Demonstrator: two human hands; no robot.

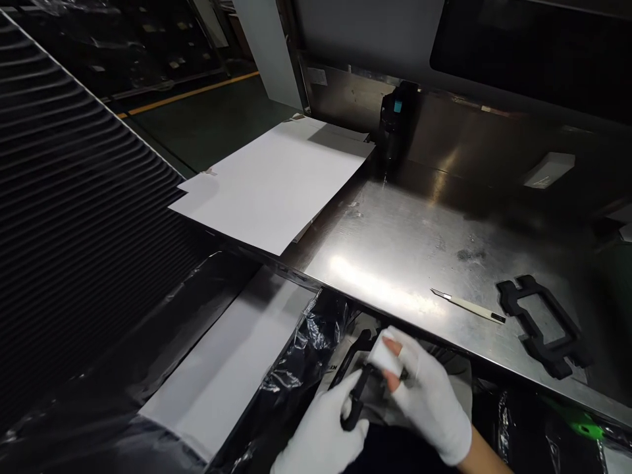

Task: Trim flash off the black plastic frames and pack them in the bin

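My left hand [328, 424], in a white glove, is closed round a black frame-shaped part [356, 395] at the bottom centre. Just right of it, my right hand [424, 388] pinches a small white block [385, 355] between bare thumb and fingertip, against the black part's upper edge. That hand's glove leaves these tips uncovered. Part of the black piece is hidden behind my fingers. On the metal table [395, 250] lies a similar black frame [540, 326] at the right, with a pale-handled craft knife [469, 307] to its left.
White sheets [276, 178] lie at the table's left end. Another white sheet [227, 362] rests on black plastic below. A dark tool [395, 118] stands at the back, and a white block-like object [550, 170] sits back right. Black ribbed material [74, 217] fills the left.
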